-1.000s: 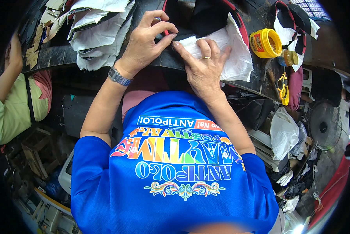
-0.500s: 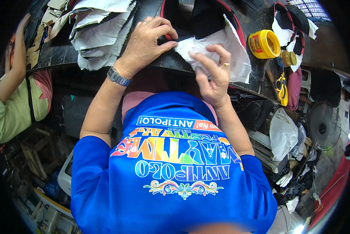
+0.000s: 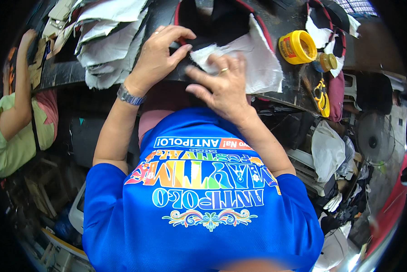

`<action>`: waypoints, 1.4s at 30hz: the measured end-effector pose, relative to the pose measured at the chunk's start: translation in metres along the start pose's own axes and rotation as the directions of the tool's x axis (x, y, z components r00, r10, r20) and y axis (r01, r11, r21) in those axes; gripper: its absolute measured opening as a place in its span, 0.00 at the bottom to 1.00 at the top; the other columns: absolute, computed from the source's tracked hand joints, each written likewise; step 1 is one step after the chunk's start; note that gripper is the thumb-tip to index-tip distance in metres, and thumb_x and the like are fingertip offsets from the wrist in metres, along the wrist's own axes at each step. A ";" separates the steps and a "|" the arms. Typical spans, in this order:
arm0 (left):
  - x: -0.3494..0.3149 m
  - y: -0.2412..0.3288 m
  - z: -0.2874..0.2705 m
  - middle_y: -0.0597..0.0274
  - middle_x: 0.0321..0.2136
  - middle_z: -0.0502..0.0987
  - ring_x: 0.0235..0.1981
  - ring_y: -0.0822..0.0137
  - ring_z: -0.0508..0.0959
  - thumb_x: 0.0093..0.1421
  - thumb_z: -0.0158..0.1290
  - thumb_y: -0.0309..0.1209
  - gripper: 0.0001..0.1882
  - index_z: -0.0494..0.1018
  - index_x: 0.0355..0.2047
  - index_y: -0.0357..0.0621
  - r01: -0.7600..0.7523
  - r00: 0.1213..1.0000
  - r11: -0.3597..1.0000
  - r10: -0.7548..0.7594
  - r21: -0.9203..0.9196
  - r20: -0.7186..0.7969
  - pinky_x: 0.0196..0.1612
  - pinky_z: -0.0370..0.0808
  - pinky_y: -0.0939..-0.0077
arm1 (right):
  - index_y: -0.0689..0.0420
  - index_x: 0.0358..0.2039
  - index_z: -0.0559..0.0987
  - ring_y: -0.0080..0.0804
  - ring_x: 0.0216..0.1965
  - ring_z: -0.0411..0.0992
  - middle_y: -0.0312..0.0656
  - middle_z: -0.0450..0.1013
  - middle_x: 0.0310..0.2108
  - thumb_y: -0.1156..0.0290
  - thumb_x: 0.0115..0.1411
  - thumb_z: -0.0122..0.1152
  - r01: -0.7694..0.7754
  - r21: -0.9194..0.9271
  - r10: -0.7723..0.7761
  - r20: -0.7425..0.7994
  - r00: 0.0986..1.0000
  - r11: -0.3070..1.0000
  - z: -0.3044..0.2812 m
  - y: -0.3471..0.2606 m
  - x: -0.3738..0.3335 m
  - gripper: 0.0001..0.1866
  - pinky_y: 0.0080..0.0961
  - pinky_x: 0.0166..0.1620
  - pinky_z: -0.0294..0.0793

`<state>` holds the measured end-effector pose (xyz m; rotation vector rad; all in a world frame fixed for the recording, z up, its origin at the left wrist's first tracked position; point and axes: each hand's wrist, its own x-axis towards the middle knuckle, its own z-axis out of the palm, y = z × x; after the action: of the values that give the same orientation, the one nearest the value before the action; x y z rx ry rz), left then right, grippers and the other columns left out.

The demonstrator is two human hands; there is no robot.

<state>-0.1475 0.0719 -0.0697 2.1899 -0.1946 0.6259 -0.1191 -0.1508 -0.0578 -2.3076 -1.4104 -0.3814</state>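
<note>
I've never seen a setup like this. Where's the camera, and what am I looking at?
There's no machine here, only a person working bare-handed. The view comes from a wide fisheye camera worn on their head, looking down, so straight edges bend near the rim.

On the dark, scuffed table lie a black fabric piece with red edging, a ragged white cloth against it, a stack of ragged white pieces, an open yellow round jar and yellow-and-black scissors.

The left hand is at the red edging; whether its grip has closed, I can't tell. The right hand, blurred with fingers spread, is by the white cloth.
</note>
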 end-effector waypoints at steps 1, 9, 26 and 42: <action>0.001 0.000 -0.001 0.57 0.41 0.82 0.43 0.56 0.79 0.59 0.61 0.25 0.11 0.80 0.43 0.43 -0.021 1.000 1.000 0.021 0.022 0.008 0.50 0.75 0.63 | 0.38 0.49 0.86 0.44 0.51 0.67 0.43 0.71 0.48 0.47 0.55 0.70 0.015 0.168 -0.016 0.002 1.000 0.986 -0.007 -0.001 0.000 0.22 0.53 0.60 0.61; 0.006 0.009 -0.003 0.55 0.41 0.81 0.43 0.56 0.79 0.58 0.62 0.21 0.10 0.79 0.41 0.39 -0.004 1.000 0.999 0.003 0.032 0.022 0.49 0.75 0.64 | 0.59 0.75 0.56 0.52 0.69 0.63 0.56 0.62 0.69 0.74 0.56 0.72 -0.346 0.145 0.371 -0.233 0.899 0.927 -0.075 0.057 -0.016 0.49 0.38 0.70 0.61; -0.018 0.009 0.016 0.57 0.41 0.80 0.41 0.62 0.81 0.59 0.61 0.17 0.10 0.80 0.41 0.39 0.048 0.994 0.993 -0.059 -0.111 -0.093 0.47 0.77 0.71 | 0.56 0.77 0.48 0.37 0.72 0.59 0.51 0.52 0.75 0.89 0.59 0.56 -0.172 0.393 0.391 -0.590 0.706 0.903 -0.179 0.208 -0.004 0.48 0.33 0.70 0.63; -0.018 0.017 0.023 0.57 0.38 0.79 0.35 0.63 0.79 0.59 0.62 0.19 0.07 0.80 0.38 0.37 0.090 0.995 0.995 -0.092 -0.040 -0.045 0.41 0.77 0.72 | 0.49 0.75 0.47 0.65 0.59 0.69 0.68 0.68 0.58 0.75 0.52 0.63 -0.934 -0.018 0.637 -0.727 0.257 0.357 -0.186 0.387 -0.026 0.53 0.52 0.64 0.68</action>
<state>-0.1601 0.0420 -0.0791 2.1326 -0.0807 0.6163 0.2105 -0.4160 0.0177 -2.4985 0.3977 -1.0668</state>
